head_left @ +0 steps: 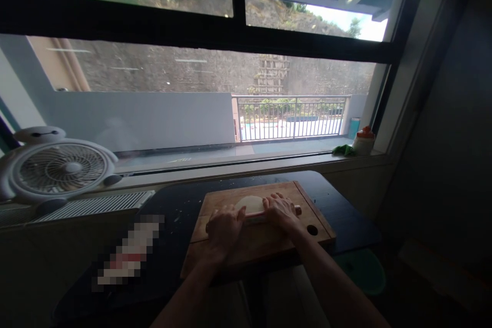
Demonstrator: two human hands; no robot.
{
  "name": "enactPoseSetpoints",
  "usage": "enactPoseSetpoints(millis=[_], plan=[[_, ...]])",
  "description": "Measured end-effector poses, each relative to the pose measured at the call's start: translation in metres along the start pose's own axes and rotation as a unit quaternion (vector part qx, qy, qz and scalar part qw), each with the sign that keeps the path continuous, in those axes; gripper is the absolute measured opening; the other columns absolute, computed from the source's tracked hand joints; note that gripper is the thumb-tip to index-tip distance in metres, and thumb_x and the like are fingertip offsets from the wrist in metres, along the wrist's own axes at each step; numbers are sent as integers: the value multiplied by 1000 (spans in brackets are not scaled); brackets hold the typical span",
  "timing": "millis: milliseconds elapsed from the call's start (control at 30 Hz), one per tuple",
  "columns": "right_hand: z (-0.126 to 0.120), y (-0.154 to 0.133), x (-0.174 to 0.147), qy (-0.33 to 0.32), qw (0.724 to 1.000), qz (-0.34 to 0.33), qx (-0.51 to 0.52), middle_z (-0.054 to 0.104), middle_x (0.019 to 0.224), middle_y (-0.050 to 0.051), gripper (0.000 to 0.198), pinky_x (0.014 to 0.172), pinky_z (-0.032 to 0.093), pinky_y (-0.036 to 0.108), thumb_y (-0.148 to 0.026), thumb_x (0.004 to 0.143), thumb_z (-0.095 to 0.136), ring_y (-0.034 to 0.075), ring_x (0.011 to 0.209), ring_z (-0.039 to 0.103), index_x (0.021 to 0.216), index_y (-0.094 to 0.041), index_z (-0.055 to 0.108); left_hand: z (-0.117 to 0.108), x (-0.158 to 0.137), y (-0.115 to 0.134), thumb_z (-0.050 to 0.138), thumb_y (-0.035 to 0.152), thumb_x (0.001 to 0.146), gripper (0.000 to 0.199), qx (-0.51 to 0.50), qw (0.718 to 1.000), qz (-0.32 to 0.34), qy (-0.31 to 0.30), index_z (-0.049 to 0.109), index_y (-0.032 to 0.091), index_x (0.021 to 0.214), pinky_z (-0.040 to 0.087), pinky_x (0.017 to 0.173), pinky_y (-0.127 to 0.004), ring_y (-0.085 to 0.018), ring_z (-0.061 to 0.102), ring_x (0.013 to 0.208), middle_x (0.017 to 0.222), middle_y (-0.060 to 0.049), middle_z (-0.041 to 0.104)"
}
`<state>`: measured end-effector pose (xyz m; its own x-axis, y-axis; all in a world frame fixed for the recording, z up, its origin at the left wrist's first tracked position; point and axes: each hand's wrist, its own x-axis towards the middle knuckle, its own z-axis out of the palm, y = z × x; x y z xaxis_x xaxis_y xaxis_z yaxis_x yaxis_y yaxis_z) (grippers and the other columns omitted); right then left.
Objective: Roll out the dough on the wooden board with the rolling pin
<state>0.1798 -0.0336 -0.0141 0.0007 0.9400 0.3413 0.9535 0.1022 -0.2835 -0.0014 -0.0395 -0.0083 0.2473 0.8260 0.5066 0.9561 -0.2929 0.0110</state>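
Note:
A pale, flattened round of dough lies on a wooden cutting board. Across its near part runs a thin wooden rolling pin. My left hand is closed over the pin's left end, its thumb pointing inward. Toward the other end, my right hand bears down on the pin with bent fingers, and the tip of the pin sticks out to its right. Both hands partly cover the pin and the dough's edges.
The board sits on a dark table with light specks on it. At left are a blurred-out item and a white fan. A white bottle with an orange top stands on the windowsill. A green stool-like seat is low at right.

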Motion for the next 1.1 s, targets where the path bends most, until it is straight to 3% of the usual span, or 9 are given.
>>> enactPoseSetpoints(millis=[67, 200, 300, 467, 600, 700, 833, 1000, 1100], plan=[[-1, -2, -23, 18, 1000, -7, -1, 63, 108, 8, 44, 98, 29, 35, -35, 95, 24, 21, 114, 47, 94, -19, 65, -3, -16, 0, 26, 42, 94, 48, -8, 999, 35, 18, 66, 20, 76, 35, 73, -33, -20, 56, 78, 79, -5, 62], [-2, -2, -74, 89, 995, -34, -15, 50, 132, 7, 43, 107, 19, 35, -34, 95, 24, 19, 128, 35, 122, -18, 54, -11, -53, 0, 31, 41, 94, 40, -49, 997, 54, 30, 66, 25, 84, 33, 70, -32, -18, 52, 76, 77, -3, 59], [-1, -1, -89, 97, 994, -47, -23, 42, 139, 8, 46, 109, 16, 36, -34, 95, 24, 20, 132, 29, 130, -15, 47, -15, -66, -1, 32, 40, 94, 38, -57, 997, 56, 23, 65, 25, 87, 33, 70, -30, -17, 52, 75, 77, -2, 58], [1, -7, -44, 45, 999, -14, -12, 48, 133, 8, 45, 106, 20, 41, -38, 95, 22, 22, 129, 32, 118, -20, 56, -13, -36, -12, 28, 41, 94, 46, -21, 999, 37, 6, 63, 18, 74, 36, 72, -31, -19, 56, 75, 77, -5, 62], [1, -12, 14, -28, 999, 21, 6, 56, 120, 11, 47, 96, 32, 41, -42, 94, 23, 23, 115, 45, 101, -20, 64, -3, 4, -22, 26, 41, 94, 48, -13, 1000, -15, -22, 64, 16, 79, 38, 74, -31, -20, 59, 80, 82, -7, 65], [0, -12, 29, -34, 999, 16, 10, 59, 114, 11, 48, 89, 37, 39, -44, 94, 23, 22, 109, 49, 98, -19, 64, 0, 12, -23, 25, 42, 94, 49, -21, 998, -47, -43, 65, 16, 83, 38, 71, -31, -21, 60, 78, 83, -8, 66], [0, -10, -7, -7, 1000, -19, 4, 54, 125, 8, 45, 99, 29, 40, -43, 94, 23, 23, 124, 38, 106, -21, 61, -9, -19, -17, 26, 39, 95, 46, -20, 1000, 11, -20, 65, 16, 86, 36, 77, -35, -21, 58, 81, 82, -8, 65], [0, -4, -74, 76, 993, -89, -17, 43, 138, 6, 44, 108, 18, 40, -37, 95, 25, 21, 132, 28, 131, -20, 45, -26, -82, -14, 37, 38, 93, 33, -58, 996, 72, -11, 56, 28, 118, 37, 76, -36, -21, 56, 85, 93, -4, 63], [-1, -9, -82, 62, 990, -123, -11, 43, 138, 5, 44, 108, 19, 40, -35, 95, 25, 20, 132, 29, 133, -20, 43, -35, -104, -20, 44, 36, 90, 34, -79, 992, 87, -38, 52, 29, 122, 38, 77, -36, -20, 56, 85, 94, -3, 63]])
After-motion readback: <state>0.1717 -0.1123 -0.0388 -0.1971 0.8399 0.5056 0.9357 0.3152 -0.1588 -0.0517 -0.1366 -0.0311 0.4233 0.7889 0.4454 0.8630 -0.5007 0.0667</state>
